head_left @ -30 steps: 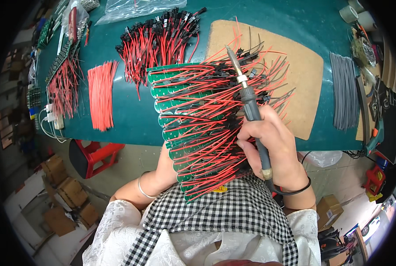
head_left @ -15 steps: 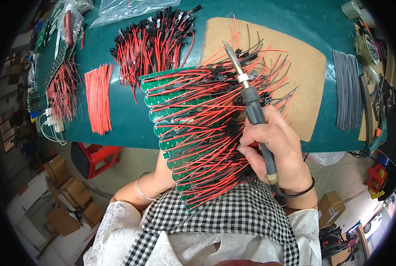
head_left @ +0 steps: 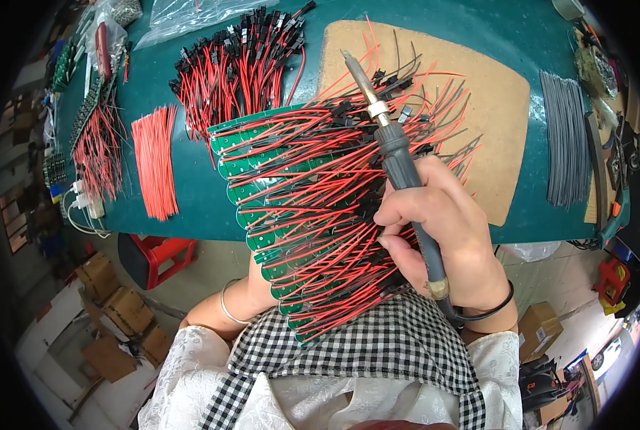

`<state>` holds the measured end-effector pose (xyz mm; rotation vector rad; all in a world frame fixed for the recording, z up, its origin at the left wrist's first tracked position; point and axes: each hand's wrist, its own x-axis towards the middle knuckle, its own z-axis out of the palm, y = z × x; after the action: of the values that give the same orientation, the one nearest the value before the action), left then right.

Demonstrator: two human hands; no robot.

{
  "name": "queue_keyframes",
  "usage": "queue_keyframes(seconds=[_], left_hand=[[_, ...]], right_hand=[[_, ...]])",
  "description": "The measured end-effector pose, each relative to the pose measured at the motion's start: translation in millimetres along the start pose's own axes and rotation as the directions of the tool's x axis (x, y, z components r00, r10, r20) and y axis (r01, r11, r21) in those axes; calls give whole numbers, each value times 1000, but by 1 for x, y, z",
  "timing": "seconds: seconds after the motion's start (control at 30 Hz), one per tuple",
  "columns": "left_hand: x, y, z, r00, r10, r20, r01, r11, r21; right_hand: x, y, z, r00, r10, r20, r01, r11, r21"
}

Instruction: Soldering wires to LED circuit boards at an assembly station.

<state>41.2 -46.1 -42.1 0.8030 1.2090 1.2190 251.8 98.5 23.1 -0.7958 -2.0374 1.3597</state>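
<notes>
A soldering iron (head_left: 403,168) with a dark grey handle is gripped in my right hand (head_left: 449,222), its bare metal tip pointing up and away over the wires. Under it spreads a panel of green circuit boards (head_left: 244,190) with scalloped left edges. Many red and black wires (head_left: 320,183) run across the panel to the right and end in black connectors and loose tips. My left hand (head_left: 261,284) reaches beneath the panel's lower left side; only the part by the wrist shows, and its fingers are hidden. The panel overhangs the table's near edge, above a checked apron.
A brown board (head_left: 502,143) lies on the green table (head_left: 198,215). Behind the panel is a heap of connector wires (head_left: 241,72). Red wires (head_left: 155,161) lie bundled at left, grey wires (head_left: 567,136) at right. A red stool (head_left: 159,258) stands below the left side.
The panel's far end has swung slightly left. My right hand and the soldering iron have shifted a little left and away. The whole view has tilted slightly.
</notes>
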Motion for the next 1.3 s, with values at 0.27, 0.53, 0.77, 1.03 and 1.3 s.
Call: queue_keyframes(seconds=[0.27, 0.53, 0.77, 1.03, 1.3], left_hand=[[5, 14, -2, 996, 87, 25, -87, 996, 23], [47, 61, 17, 916, 343, 210, -373, 920, 123], [78, 81, 63, 822, 522, 227, -559, 815, 153], [70, 62, 80, 864, 490, 120, -502, 811, 302], [66, 60, 76, 767, 629, 129, -627, 690, 361]], right_hand=[[-3, 6, 3, 995, -72, -75, 72, 997, -5], [-24, 8, 20, 894, -170, -415, 199, 980, 27], [-44, 16, 25, 857, 0, -515, 106, 978, 177], [-69, 46, 38, 880, 399, -258, -109, 699, 707], [-74, 52, 46, 870, 472, -141, -166, 552, 817]])
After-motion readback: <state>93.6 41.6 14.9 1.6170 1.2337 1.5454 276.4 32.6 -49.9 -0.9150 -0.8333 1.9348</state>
